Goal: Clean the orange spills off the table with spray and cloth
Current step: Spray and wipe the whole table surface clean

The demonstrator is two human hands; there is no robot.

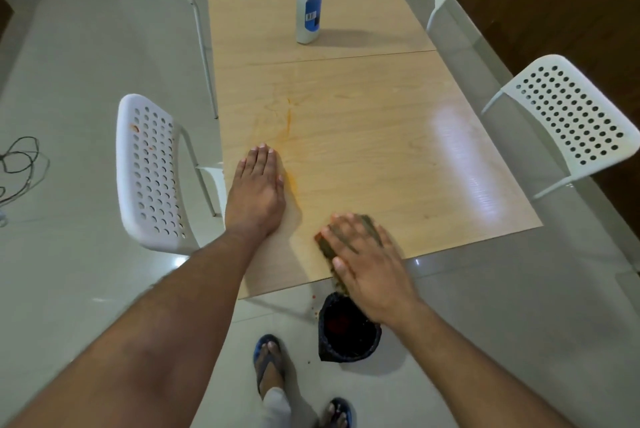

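A: How are your fingers?
B: Your right hand [367,265] presses straight fingers on the blurry brown cloth [332,251], low middle. Your left hand [258,190] lies flat on smooth wood.
A: And the spill?
B: The orange streak [289,123] is mid-frame; the shiny spray bottle [309,2] stands up top.

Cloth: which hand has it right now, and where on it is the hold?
The right hand lies flat on top of the cloth, fingers spread, pressing it onto the table near the front edge. The left hand rests flat, holding nothing.
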